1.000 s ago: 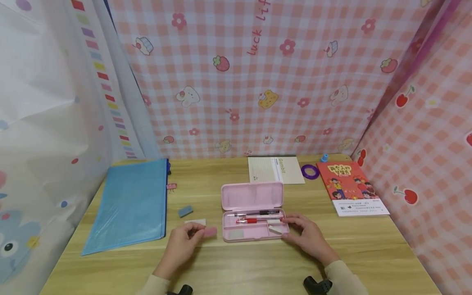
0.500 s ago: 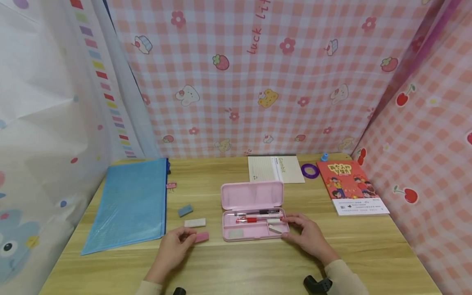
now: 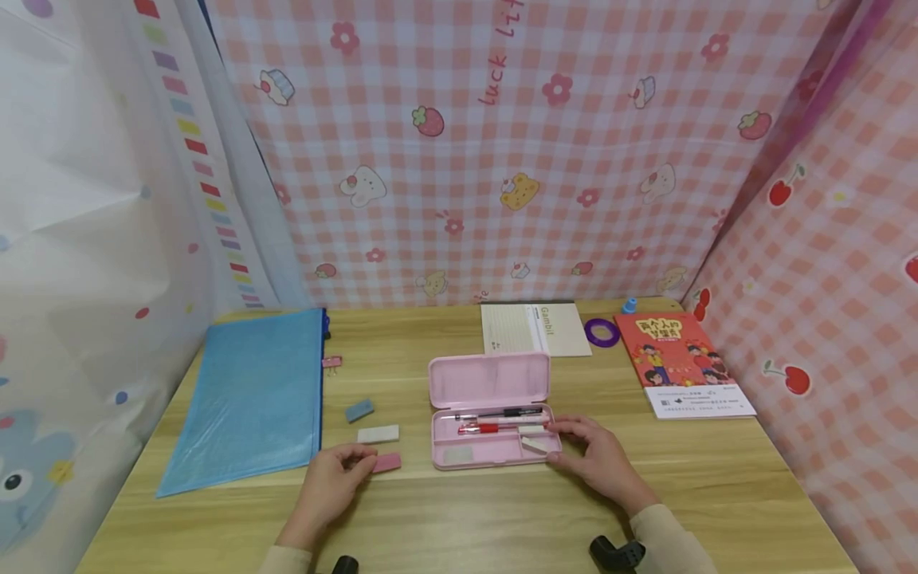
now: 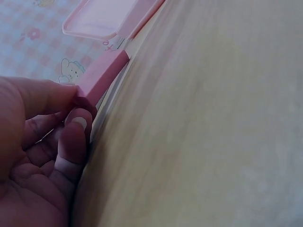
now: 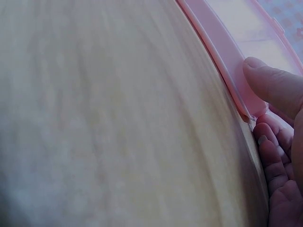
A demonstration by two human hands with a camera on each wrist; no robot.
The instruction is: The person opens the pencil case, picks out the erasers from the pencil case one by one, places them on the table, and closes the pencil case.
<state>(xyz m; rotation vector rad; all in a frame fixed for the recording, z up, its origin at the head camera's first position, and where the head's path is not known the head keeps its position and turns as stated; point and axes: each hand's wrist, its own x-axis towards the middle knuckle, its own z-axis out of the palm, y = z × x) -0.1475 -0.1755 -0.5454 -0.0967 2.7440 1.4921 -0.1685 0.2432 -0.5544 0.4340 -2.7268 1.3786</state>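
My left hand (image 3: 332, 478) is pinching a pink rectangular block eraser (image 3: 388, 462) just left of the open pink plastic pencil case (image 3: 489, 381), whose right end my right hand (image 3: 598, 461) is gripping between thumb and fingers.

A blue folder (image 3: 247, 399) lay on the left of the wooden table (image 3: 466, 526), with 1 pink binder clip (image 3: 332, 362) at its right edge. Near the back, a notebook (image 3: 505, 329) read "Gambit"; to its right were 1 purple ring (image 3: 602, 344) and 1 small blue object (image 3: 629, 306), just behind a red book (image 3: 670, 351) with a white lower band. Pink checked cloth (image 3: 459, 159), printed with strawberries and cupcakes, hung behind; a pale sheet (image 3: 86, 239) hung at left.
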